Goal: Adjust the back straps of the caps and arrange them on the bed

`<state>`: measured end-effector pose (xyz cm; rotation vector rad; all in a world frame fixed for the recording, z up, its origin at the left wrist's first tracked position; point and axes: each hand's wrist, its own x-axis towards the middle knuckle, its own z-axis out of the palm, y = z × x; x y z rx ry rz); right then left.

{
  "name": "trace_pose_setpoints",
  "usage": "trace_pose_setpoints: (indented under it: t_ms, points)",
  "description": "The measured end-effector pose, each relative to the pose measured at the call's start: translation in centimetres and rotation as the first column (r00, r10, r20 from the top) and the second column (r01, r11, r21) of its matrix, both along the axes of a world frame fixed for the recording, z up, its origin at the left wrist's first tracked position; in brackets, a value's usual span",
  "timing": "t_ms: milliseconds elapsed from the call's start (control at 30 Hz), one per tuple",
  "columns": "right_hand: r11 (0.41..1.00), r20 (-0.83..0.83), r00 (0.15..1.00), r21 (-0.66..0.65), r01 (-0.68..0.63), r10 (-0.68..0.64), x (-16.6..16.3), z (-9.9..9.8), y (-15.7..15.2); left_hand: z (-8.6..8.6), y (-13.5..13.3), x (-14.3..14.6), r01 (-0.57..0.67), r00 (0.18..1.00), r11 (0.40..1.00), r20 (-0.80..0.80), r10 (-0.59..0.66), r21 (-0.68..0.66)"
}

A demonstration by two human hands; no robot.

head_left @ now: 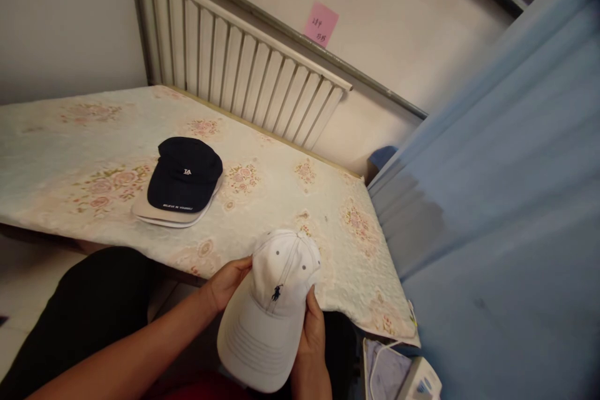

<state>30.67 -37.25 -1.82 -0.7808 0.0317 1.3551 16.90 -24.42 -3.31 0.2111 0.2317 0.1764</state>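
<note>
A white baseball cap point(281, 275) with a small dark horse-rider logo is held up over the near edge of the bed, its brim tilted down toward me. My left hand point(229, 281) grips its left side, the fingertips partly hidden behind the crown. On the opposite side my right hand point(313, 322) is closed on the cap, thumb against the edge and the other fingers out of sight. To the left, a black cap point(185, 172) with a white logo lies on the bed, stacked on lighter caps whose beige brim point(145, 211) shows below it.
A floral bedspread point(272, 200) covers the bed. Behind it stand a white radiator point(234, 56) and a wall with a pink note point(321, 24). A blue curtain point(492, 200) hangs along the right. At lower right is a white box-like device point(419, 381) with a cord.
</note>
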Motion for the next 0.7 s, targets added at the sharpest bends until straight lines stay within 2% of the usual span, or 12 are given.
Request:
trace_pose_setpoints:
  t_ms: [267, 700]
  points:
    - [0.998, 0.019, 0.999, -0.023, 0.051, -0.051, -0.49, 0.55, 0.01, -0.70, 0.12, -0.04, 0.018, 1.000, 1.000, 0.017, -0.018, 0.008]
    - [1.000, 0.044, 0.999, 0.000, 0.016, -0.016, -0.35, -0.01, -0.08, -0.35, 0.00, 0.01, -0.005, 1.000, 1.000, -0.005, 0.005, 0.009]
